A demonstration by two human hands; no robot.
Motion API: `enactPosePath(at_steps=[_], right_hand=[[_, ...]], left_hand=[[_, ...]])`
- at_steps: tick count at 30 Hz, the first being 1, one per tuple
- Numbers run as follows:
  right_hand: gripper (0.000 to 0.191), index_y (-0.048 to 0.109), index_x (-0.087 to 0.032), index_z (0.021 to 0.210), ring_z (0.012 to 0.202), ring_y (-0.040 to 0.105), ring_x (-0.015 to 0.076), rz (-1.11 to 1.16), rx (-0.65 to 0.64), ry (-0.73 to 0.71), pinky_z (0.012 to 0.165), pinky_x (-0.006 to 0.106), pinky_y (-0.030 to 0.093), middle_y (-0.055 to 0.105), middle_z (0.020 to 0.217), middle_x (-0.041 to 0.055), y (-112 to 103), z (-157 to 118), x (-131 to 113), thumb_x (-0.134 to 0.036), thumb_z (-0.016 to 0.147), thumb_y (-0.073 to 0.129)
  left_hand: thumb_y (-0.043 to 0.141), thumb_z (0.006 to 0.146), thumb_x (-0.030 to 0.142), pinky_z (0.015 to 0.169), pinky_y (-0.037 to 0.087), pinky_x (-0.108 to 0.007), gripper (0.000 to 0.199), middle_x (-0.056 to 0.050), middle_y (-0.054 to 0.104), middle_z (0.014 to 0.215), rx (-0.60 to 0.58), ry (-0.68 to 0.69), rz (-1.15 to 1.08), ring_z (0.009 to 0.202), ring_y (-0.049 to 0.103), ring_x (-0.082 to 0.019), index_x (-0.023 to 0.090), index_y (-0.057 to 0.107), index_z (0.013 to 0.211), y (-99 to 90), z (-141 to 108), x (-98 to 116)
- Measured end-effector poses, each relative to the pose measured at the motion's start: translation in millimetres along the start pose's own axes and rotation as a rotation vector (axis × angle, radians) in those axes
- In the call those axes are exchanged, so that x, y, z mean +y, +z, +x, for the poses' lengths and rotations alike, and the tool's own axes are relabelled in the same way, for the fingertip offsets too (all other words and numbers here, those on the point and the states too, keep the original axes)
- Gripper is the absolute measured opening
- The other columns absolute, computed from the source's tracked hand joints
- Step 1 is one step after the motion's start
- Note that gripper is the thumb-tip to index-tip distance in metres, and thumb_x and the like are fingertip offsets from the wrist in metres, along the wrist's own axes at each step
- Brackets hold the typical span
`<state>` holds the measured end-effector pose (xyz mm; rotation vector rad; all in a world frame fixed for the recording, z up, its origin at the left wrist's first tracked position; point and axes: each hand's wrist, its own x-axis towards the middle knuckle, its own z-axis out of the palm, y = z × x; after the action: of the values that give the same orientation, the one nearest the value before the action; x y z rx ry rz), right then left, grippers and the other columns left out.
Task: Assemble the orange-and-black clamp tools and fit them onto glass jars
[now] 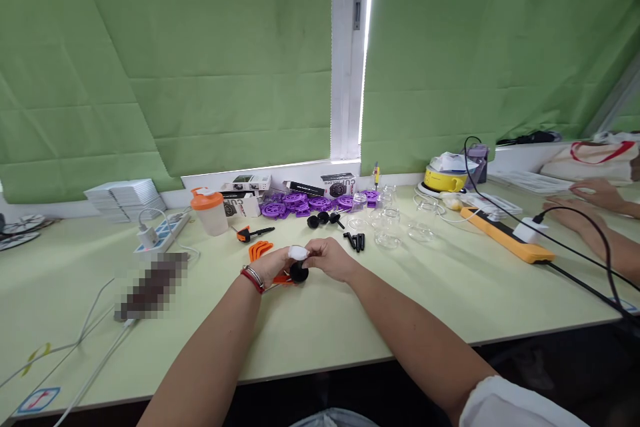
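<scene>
The two hands meet low over the table (360,320). The right hand (330,259) pinches a black round part (299,272) between bent thumb and fingers. The left hand (276,264) curls close against the same part, with a small white piece (299,253) by its fingertips; I cannot tell exactly what it grips, as its fingers are partly hidden. The black part sits between the hands, near the front of the table, with an orange piece (283,278) just beside it under the left hand.

For writing, a box (339,188) at the back appears to read "CUP HOLDER" in dark capitals, beside a picture of a round black object. A black-sided box (306,188) next to it carries a line of white letters too small to read. A white box (243,205) farther left shows bold dark lettering, only partly visible. A blue-edged sticker (39,400) at the front left corner bears a red mark I cannot make out.
</scene>
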<state>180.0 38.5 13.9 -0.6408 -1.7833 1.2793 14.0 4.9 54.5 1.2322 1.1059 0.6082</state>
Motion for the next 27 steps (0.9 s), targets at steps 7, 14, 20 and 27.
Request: enactPosePath(at_steps=[7, 14, 20, 27], right_hand=[[0.017, 0.067, -0.017, 0.069, 0.066, 0.056, 0.0147, -0.055, -0.022, -0.016, 0.065, 0.027, 0.045, 0.061, 0.069, -0.0015, -2.9, 2.4, 2.3, -0.027, 0.059, 0.076], [0.023, 0.065, -0.017, 0.068, 0.06, 0.052, 0.0129, -0.04, 0.018, 0.014, 0.061, 0.027, 0.042, 0.059, 0.063, -0.0027, -0.4, 1.6, 5.7, -0.028, 0.055, 0.079], [0.025, 0.063, -0.016, 0.066, 0.058, 0.046, 0.011, -0.123, 0.08, -0.006, 0.057, 0.025, 0.038, 0.055, 0.061, -0.0032, 2.4, -1.0, 1.6, -0.032, 0.055, 0.079], [0.028, 0.064, -0.016, 0.074, 0.06, 0.047, 0.0109, -0.079, 0.05, -0.015, 0.06, 0.026, 0.04, 0.055, 0.065, -0.0026, 3.3, -3.5, -1.1, -0.03, 0.056, 0.08]], left_hand=[[0.06, 0.065, 0.05, 0.044, 0.035, -0.022, 0.047, 0.001, 0.062, 0.066, 0.005, -0.028, 0.032, 0.053, 0.056, -0.014, 0.018, 0.058, 0.1, -0.8, 3.0, -0.1], [0.057, 0.069, 0.047, 0.05, 0.04, -0.024, 0.043, 0.001, 0.063, 0.067, 0.008, -0.038, 0.033, 0.056, 0.057, -0.015, 0.019, 0.059, 0.103, -0.9, 3.3, -0.6], [0.056, 0.069, 0.045, 0.049, 0.04, -0.024, 0.039, 0.0, 0.062, 0.067, -0.007, -0.037, 0.027, 0.057, 0.055, -0.016, 0.022, 0.06, 0.1, -4.1, 6.3, -2.3], [0.056, 0.067, 0.048, 0.05, 0.041, -0.025, 0.039, 0.0, 0.06, 0.065, -0.027, -0.028, 0.023, 0.059, 0.056, -0.017, 0.021, 0.058, 0.095, -7.1, 8.4, -3.7]])
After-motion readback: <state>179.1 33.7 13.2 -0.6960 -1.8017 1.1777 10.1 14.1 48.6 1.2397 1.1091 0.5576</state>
